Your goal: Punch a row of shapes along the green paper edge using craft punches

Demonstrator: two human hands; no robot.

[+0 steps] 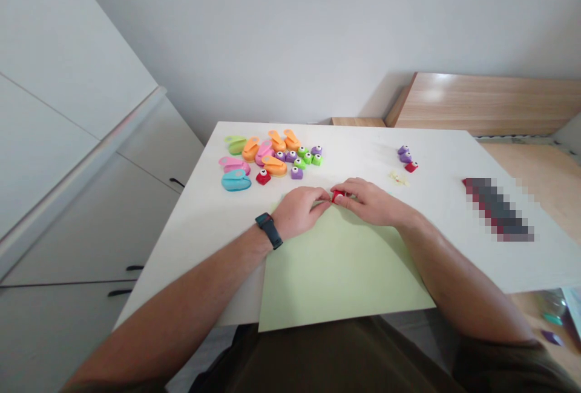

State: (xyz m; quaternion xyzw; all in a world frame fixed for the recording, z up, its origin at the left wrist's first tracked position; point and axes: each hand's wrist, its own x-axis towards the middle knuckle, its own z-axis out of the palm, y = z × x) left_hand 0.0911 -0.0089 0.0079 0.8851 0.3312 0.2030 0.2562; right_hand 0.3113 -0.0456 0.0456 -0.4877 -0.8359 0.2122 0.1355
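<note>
A large pale green sheet of paper lies on the white table, its near edge reaching toward my body. At its far edge, my right hand is closed around a small red craft punch, thumb and fingers on either side. My left hand, with a black watch on the wrist, pinches the paper's far edge just left of the punch. Its fingertips almost meet the red punch, and exactly what lies between them is partly hidden.
Beyond my left hand stand several lever punches and small purple, green and red punches. At right are two purple punches and a red punch, with pale paper bits nearby. A blurred dark red-edged object lies farther right.
</note>
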